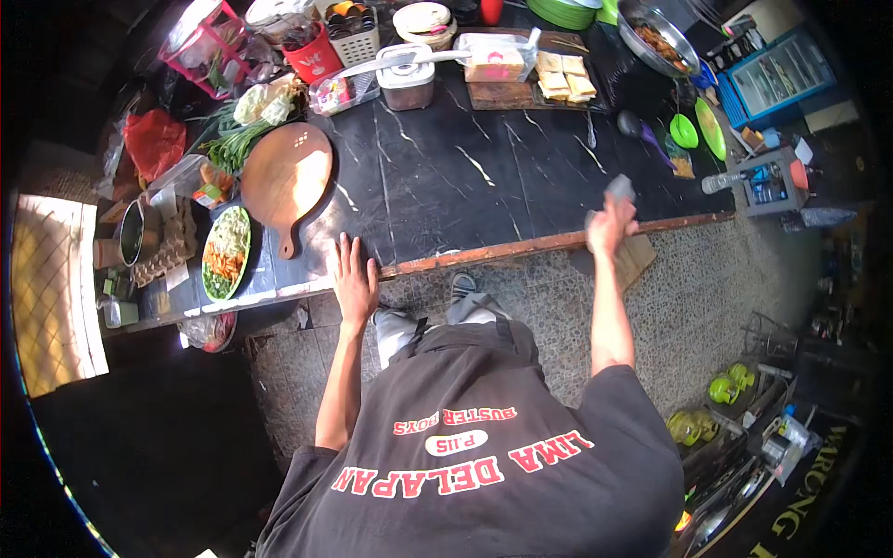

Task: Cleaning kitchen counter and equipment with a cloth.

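My left hand [356, 277] rests palm down at the front edge of the black countertop [432, 174], holding nothing. Just beyond it lies a round wooden board [286, 174] with a short handle. My right hand [610, 227] is above the counter's front edge further right, blurred by motion. A grey cloth-like thing [619, 187] sticks out of its grip; the blur hides what exactly it is. To the left of my left hand, a green-rimmed oval plate [226, 254] carries shredded vegetables in white, orange and green bands.
Along the back stand a lidded plastic container [406, 80], sliced bread on a tray [566, 77] and a metal bowl of food [656, 38]. A purple-handled ladle [645, 139] lies at right. An egg carton [167, 244] and a pot [139, 231] crowd the left end.
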`<control>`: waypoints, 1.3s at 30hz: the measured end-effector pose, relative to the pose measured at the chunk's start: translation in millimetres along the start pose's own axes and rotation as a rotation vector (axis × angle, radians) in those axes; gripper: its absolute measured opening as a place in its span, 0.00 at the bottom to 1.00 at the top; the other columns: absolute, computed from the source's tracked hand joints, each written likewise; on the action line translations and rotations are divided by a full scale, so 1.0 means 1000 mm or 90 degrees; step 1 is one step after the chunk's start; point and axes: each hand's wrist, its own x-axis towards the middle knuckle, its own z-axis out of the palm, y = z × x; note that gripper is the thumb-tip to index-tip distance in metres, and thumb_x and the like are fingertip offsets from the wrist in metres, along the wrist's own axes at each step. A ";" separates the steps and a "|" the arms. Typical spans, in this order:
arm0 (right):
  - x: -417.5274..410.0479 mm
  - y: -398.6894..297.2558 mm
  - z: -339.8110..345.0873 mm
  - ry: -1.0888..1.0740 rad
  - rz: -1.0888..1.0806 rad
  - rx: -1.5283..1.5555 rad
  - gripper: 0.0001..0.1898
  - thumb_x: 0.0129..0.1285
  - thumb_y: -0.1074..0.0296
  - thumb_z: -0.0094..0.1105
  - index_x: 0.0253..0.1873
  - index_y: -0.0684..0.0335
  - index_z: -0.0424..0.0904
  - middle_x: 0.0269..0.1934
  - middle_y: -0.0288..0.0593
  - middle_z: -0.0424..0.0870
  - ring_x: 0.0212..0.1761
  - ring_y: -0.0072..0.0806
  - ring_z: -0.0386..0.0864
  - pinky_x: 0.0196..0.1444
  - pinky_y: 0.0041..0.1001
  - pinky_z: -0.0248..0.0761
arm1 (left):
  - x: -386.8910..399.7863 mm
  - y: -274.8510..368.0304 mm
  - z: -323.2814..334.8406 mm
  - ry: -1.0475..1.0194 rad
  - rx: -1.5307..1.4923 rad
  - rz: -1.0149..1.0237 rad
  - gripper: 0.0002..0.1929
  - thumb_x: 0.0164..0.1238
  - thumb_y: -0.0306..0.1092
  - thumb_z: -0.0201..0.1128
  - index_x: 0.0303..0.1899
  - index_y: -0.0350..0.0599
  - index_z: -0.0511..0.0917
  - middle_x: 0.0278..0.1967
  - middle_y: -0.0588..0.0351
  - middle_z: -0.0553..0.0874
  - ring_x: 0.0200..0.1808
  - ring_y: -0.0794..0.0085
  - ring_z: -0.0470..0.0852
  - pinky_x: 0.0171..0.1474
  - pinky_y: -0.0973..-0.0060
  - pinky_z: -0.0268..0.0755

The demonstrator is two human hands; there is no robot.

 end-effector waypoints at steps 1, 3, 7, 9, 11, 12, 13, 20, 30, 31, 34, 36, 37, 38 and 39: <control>0.001 0.022 0.002 -0.026 0.153 -0.031 0.30 0.68 0.69 0.59 0.75 0.54 0.77 0.81 0.68 0.63 0.85 0.67 0.55 0.82 0.69 0.46 | 0.001 0.001 0.000 0.008 0.009 0.006 0.29 0.83 0.39 0.58 0.78 0.36 0.69 0.83 0.38 0.63 0.86 0.40 0.56 0.85 0.46 0.49; 0.010 0.032 -0.001 -0.056 0.291 -0.131 0.32 0.72 0.67 0.55 0.80 0.53 0.69 0.79 0.65 0.68 0.86 0.66 0.54 0.83 0.71 0.39 | 0.001 0.003 0.002 0.021 -0.035 -0.014 0.28 0.82 0.39 0.59 0.77 0.37 0.70 0.83 0.38 0.64 0.85 0.40 0.57 0.84 0.46 0.51; 0.008 -0.062 -0.005 0.051 0.046 0.044 0.26 0.79 0.70 0.49 0.79 0.55 0.70 0.75 0.63 0.73 0.83 0.65 0.62 0.82 0.72 0.39 | -0.001 0.001 0.002 0.037 -0.047 -0.017 0.27 0.80 0.37 0.63 0.75 0.40 0.73 0.82 0.38 0.65 0.84 0.40 0.60 0.83 0.48 0.55; -0.003 -0.173 -0.028 -0.011 -0.060 0.096 0.24 0.78 0.71 0.52 0.76 0.56 0.73 0.69 0.62 0.76 0.75 0.66 0.70 0.80 0.73 0.44 | -0.003 -0.005 -0.004 0.042 -0.075 -0.031 0.27 0.79 0.37 0.64 0.74 0.41 0.74 0.81 0.37 0.67 0.83 0.39 0.62 0.83 0.48 0.55; -0.023 -0.261 -0.035 -0.060 -0.225 0.219 0.24 0.77 0.71 0.54 0.75 0.54 0.74 0.63 0.59 0.76 0.65 0.64 0.75 0.76 0.73 0.53 | -0.005 -0.012 -0.010 0.075 -0.095 -0.094 0.27 0.79 0.37 0.64 0.75 0.41 0.73 0.80 0.35 0.67 0.83 0.37 0.62 0.83 0.48 0.55; -0.037 -0.295 -0.025 -0.119 -0.293 0.216 0.25 0.78 0.70 0.53 0.77 0.53 0.73 0.69 0.61 0.76 0.72 0.64 0.74 0.78 0.71 0.53 | -0.004 -0.015 -0.014 0.066 -0.050 -0.107 0.29 0.79 0.39 0.63 0.76 0.42 0.71 0.80 0.36 0.68 0.84 0.39 0.58 0.83 0.43 0.51; -0.055 -0.328 -0.009 -0.148 -0.384 0.286 0.26 0.79 0.70 0.52 0.79 0.54 0.72 0.77 0.61 0.73 0.80 0.60 0.68 0.81 0.68 0.52 | -0.005 -0.021 -0.014 0.080 0.001 -0.115 0.31 0.79 0.41 0.63 0.78 0.41 0.68 0.81 0.36 0.65 0.85 0.36 0.55 0.83 0.38 0.47; -0.089 -0.429 0.047 -0.227 -0.562 0.364 0.27 0.72 0.74 0.55 0.75 0.55 0.78 0.82 0.51 0.70 0.86 0.48 0.63 0.86 0.54 0.52 | -0.001 -0.034 -0.009 -0.074 0.104 -0.142 0.43 0.81 0.53 0.60 0.86 0.42 0.52 0.86 0.33 0.50 0.87 0.32 0.42 0.84 0.36 0.39; 0.024 -0.317 0.078 -0.112 -0.286 0.190 0.29 0.68 0.77 0.57 0.73 0.51 0.82 0.78 0.51 0.76 0.85 0.50 0.64 0.88 0.56 0.45 | -0.006 -0.046 -0.008 -0.088 0.124 -0.138 0.44 0.80 0.53 0.61 0.86 0.43 0.52 0.87 0.34 0.49 0.88 0.34 0.41 0.85 0.40 0.39; 0.035 -0.287 0.077 -0.104 -0.251 0.151 0.31 0.66 0.77 0.58 0.75 0.50 0.80 0.79 0.50 0.74 0.86 0.48 0.62 0.88 0.56 0.45 | -0.005 -0.044 -0.008 -0.101 0.133 -0.150 0.44 0.81 0.53 0.60 0.86 0.44 0.51 0.87 0.35 0.49 0.88 0.34 0.41 0.85 0.39 0.38; 0.057 -0.203 0.056 -0.091 -0.131 0.070 0.31 0.71 0.76 0.52 0.78 0.51 0.77 0.80 0.51 0.72 0.86 0.49 0.60 0.88 0.54 0.46 | -0.007 -0.049 -0.002 -0.082 0.144 -0.127 0.43 0.81 0.54 0.59 0.86 0.44 0.51 0.87 0.35 0.50 0.88 0.34 0.42 0.84 0.38 0.39; 0.059 -0.143 0.044 -0.066 -0.057 0.033 0.32 0.69 0.77 0.56 0.78 0.52 0.76 0.80 0.52 0.71 0.85 0.51 0.61 0.86 0.55 0.48 | -0.005 -0.050 0.002 -0.068 0.144 -0.109 0.42 0.82 0.54 0.58 0.86 0.44 0.51 0.87 0.35 0.51 0.88 0.34 0.42 0.84 0.38 0.40; 0.054 -0.124 0.033 -0.081 -0.009 0.017 0.33 0.67 0.77 0.59 0.78 0.54 0.75 0.80 0.53 0.70 0.85 0.51 0.61 0.86 0.55 0.49 | -0.008 -0.052 0.003 -0.070 0.155 -0.113 0.42 0.83 0.52 0.58 0.87 0.46 0.50 0.87 0.35 0.50 0.88 0.35 0.42 0.84 0.39 0.38; 0.049 -0.100 0.023 -0.093 0.011 -0.020 0.33 0.67 0.76 0.61 0.78 0.56 0.75 0.80 0.54 0.69 0.85 0.52 0.61 0.86 0.55 0.50 | -0.008 -0.050 0.003 -0.074 0.158 -0.116 0.42 0.83 0.52 0.58 0.87 0.46 0.50 0.87 0.35 0.50 0.88 0.36 0.41 0.84 0.39 0.38; 0.039 -0.078 0.014 -0.080 0.033 -0.036 0.34 0.66 0.77 0.61 0.79 0.58 0.74 0.80 0.55 0.69 0.85 0.53 0.61 0.85 0.56 0.52 | -0.007 -0.049 0.002 -0.078 0.161 -0.118 0.41 0.84 0.52 0.57 0.87 0.46 0.50 0.87 0.35 0.50 0.88 0.36 0.40 0.84 0.39 0.38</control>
